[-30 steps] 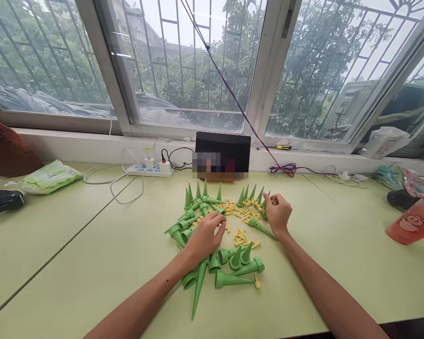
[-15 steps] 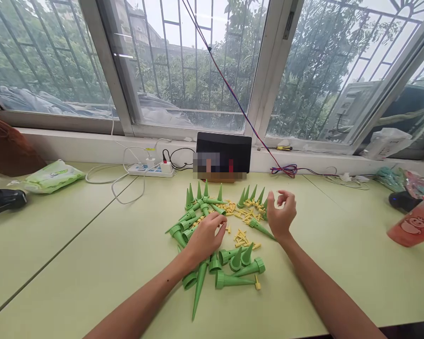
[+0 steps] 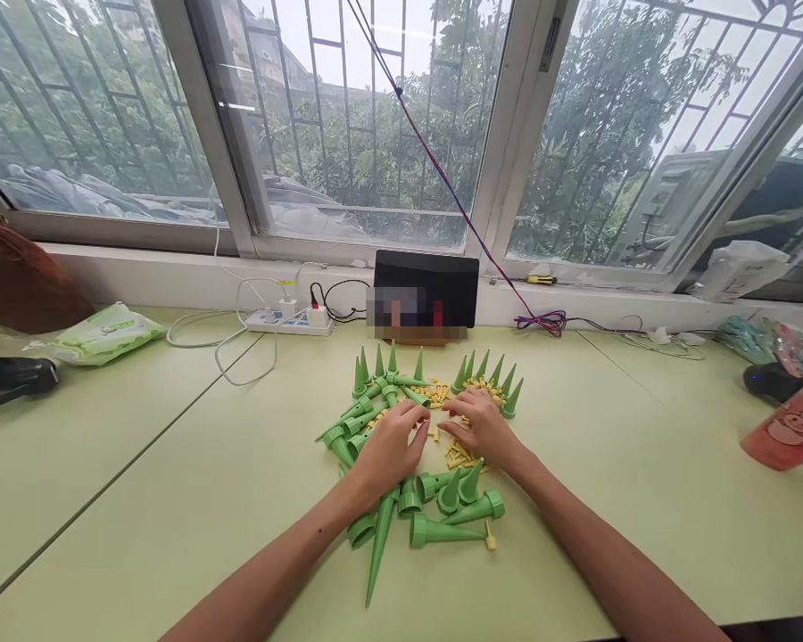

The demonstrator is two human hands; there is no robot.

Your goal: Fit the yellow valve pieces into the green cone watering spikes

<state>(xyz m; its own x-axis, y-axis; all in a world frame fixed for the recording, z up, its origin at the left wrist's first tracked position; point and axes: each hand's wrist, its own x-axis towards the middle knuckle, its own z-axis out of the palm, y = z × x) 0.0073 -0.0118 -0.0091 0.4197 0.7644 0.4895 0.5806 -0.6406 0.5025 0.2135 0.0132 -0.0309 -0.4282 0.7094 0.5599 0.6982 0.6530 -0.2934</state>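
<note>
My left hand (image 3: 393, 444) is low over the left side of a heap of green plastic spikes (image 3: 377, 548) with wide capped ends. Its fingers curl towards the thumb in a pinch; whatever lies between the tips is too small to make out. My right hand (image 3: 485, 430) reaches in from the right over small yellow T-shaped pieces (image 3: 459, 453), fingers and thumb apart, and covers part of the pile. Several green spikes (image 3: 509, 401) stand upright in a row behind it. A lone yellow piece (image 3: 490, 536) touches the tip of a lying spike (image 3: 442, 532) near the front.
A dark tablet (image 3: 426, 290) leans at the back by the window, beside a white power strip (image 3: 291, 323) with loose cables. A wipes packet (image 3: 111, 334) lies on the left. On the right stands a red cup (image 3: 786, 428), with coiled wires (image 3: 541, 322) at the back.
My right hand has moved left and down from beside the upright row to the yellow pieces, and its curled fingers have spread. It now covers a lying spike. My left hand stays put.
</note>
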